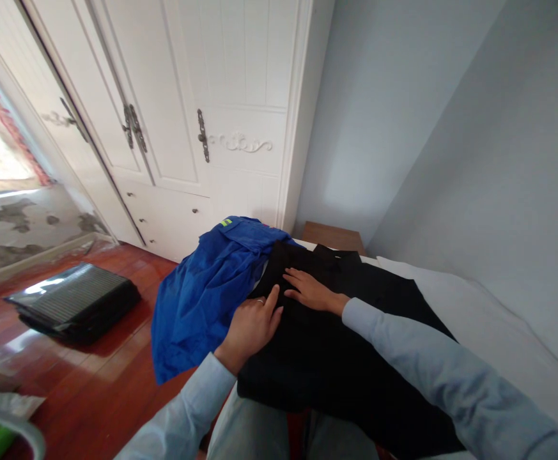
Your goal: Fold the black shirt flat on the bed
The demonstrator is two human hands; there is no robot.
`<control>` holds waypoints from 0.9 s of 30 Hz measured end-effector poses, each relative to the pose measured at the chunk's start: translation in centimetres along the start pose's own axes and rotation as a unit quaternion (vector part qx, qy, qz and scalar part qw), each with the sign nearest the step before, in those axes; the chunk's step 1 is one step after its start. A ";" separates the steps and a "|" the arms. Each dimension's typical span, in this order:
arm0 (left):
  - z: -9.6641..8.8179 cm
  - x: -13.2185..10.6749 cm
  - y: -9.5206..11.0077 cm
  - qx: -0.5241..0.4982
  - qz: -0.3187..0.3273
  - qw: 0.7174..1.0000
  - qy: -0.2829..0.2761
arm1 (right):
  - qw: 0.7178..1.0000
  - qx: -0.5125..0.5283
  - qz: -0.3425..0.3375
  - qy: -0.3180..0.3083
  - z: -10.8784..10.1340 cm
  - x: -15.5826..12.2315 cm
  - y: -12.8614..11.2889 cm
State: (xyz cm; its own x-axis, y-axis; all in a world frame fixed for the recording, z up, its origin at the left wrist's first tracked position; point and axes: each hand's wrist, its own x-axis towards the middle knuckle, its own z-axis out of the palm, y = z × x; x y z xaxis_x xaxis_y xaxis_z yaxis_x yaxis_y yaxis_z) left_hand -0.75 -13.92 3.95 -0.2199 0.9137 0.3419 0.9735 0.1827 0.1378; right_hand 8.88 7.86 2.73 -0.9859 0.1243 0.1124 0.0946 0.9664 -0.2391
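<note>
The black garment (336, 345) lies spread on the bed (475, 306), in front of the person. The right hand (310, 289) rests flat on its far part, grip open with the fingers spread on the cloth. The left hand (252, 326) sits at its left edge, fingers bent and one finger stretched out; I cannot tell if this grip pinches the cloth. A blue garment (202, 294) hangs just left of the black garment, touching it. Beyond it stands a white wardrobe (187, 96).
</note>
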 end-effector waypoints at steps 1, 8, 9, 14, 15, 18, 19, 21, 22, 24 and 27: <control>-0.2 0.2 0.1 0.002 -0.004 1.000 0.001 | 1.000 0.000 -0.005 0.011 0.0 -0.1 0.1; 0.4 3.7 0.1 -0.024 0.062 0.997 0.047 | 0.996 -0.037 -0.080 0.034 -1.2 -2.6 -2.7; 0.7 4.5 -0.1 -0.026 0.069 0.997 0.031 | 0.996 -0.041 -0.075 0.018 -1.2 -3.3 -3.1; 1.9 8.9 -1.7 -0.001 0.034 0.998 -0.047 | 0.996 -0.052 -0.072 -0.009 -1.1 -6.2 -4.5; 2.1 9.7 -1.9 0.005 0.029 0.998 -0.050 | 0.995 -0.053 -0.080 -0.004 -1.0 -6.5 -4.5; 2.9 11.4 -2.3 0.023 0.020 0.997 -0.072 | 0.994 -0.057 -0.092 0.019 -0.8 -7.1 -4.5; 3.2 11.7 -2.4 0.030 0.016 0.996 -0.083 | 0.994 -0.057 -0.094 0.027 -0.8 -7.2 -4.5; 3.7 12.2 -2.4 0.044 0.006 0.994 -0.101 | 0.993 -0.050 -0.095 0.047 -0.8 -7.4 -4.4; 3.8 12.3 -2.5 0.050 0.001 0.993 -0.105 | 0.993 -0.044 -0.094 0.058 -0.8 -7.5 -4.4; 3.9 12.5 -2.5 0.059 -0.006 0.992 -0.109 | 0.993 -0.026 -0.091 0.077 -0.9 -7.8 -4.5; 3.5 12.8 -2.7 0.069 -0.006 0.991 -0.118 | 0.992 -0.012 -0.096 0.078 -1.0 -8.4 -4.8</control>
State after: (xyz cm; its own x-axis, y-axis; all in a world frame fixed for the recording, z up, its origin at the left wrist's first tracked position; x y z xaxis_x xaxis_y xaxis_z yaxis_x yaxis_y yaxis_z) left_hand -5.95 -1.44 4.71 -0.2260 0.9678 0.1110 0.9740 0.2266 0.0067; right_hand 16.88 2.36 3.94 -0.9525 -0.0312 0.3028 -0.0881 0.9804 -0.1762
